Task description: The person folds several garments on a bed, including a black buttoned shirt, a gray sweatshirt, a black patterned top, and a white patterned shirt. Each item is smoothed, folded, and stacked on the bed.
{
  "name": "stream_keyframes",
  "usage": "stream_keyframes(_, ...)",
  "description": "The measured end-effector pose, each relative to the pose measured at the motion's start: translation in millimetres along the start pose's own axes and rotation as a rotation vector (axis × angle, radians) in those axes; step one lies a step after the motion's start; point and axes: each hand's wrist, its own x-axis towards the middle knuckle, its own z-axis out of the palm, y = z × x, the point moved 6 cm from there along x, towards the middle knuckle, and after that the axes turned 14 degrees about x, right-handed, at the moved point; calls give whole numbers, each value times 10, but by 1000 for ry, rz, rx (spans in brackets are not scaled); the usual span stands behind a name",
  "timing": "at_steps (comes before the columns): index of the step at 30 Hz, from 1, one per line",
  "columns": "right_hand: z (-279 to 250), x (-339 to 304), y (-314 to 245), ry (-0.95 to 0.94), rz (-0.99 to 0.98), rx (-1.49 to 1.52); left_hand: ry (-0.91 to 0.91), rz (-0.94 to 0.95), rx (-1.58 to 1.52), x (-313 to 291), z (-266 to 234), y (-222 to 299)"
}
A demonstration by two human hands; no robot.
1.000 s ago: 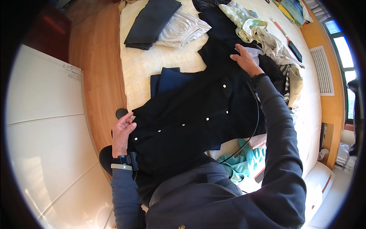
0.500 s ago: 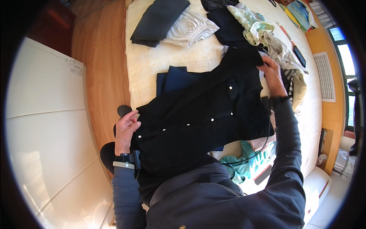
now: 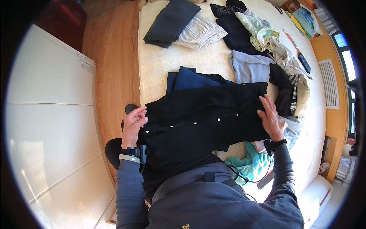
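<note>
A black buttoned top lies spread sideways in front of me, its small white buttons in a row and its near part against my lap. Beside its left end is my left hand, fingertips at the cloth's edge, thumb and forefinger apart. My right hand rests at the right end of the top with fingers spread and gripping nothing. Dark blue folded cloth sticks out from beneath the top's far side. Past its right end lies a light grey cloth.
The bed also carries dark grey folded trousers, a pale patterned garment, rumpled light clothes, a brush and teal cloth. A white cabinet stands left across the wooden floor.
The top's right end has been folded over toward the left and near side, uncovering the grey cloth. My right hand has let go and come nearer. The left hand stays at its edge.
</note>
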Motion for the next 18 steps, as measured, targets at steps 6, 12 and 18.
stream_keyframes(6,418,-96,-400,-149,24,4,35,44,-28,-19,-44,-37)
stream_keyframes(12,361,0,17,50,373,59,47,62,-126,2,-97,-61)
stream_keyframes(18,300,-68,-279,140,-23,129,100,74,-226,-67,-153,-125)
